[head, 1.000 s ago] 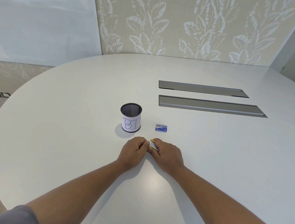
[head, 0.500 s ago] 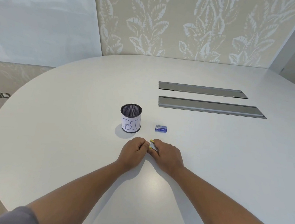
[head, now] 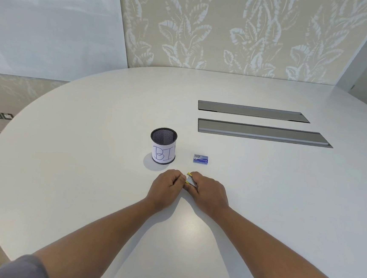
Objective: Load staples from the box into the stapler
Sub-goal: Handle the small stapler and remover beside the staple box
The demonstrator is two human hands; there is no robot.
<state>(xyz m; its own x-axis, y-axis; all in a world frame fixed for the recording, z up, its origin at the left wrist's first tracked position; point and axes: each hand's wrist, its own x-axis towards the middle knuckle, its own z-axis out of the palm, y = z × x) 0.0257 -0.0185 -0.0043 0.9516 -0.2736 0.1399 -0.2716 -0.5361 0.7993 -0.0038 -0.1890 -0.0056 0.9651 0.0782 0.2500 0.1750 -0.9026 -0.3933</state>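
Observation:
A small yellow and silver stapler (head: 190, 180) sits between my two hands near the middle of the white table (head: 86, 174). My right hand (head: 209, 193) wraps around it from the right and hides most of it. My left hand (head: 166, 188) is curled, with its fingertips touching the stapler's left end. The little blue staple box (head: 200, 159) lies closed on the table, a short way beyond my hands.
A black mesh cup (head: 163, 146) with a paper label reading "BI" stands left of the box. Two long grey cable hatches (head: 260, 132) are set into the table farther back on the right. A patterned wall panel rises behind the table.
Both hands stay on the stapler in the same spot; only slight finger movement shows. The box and cup have not moved.

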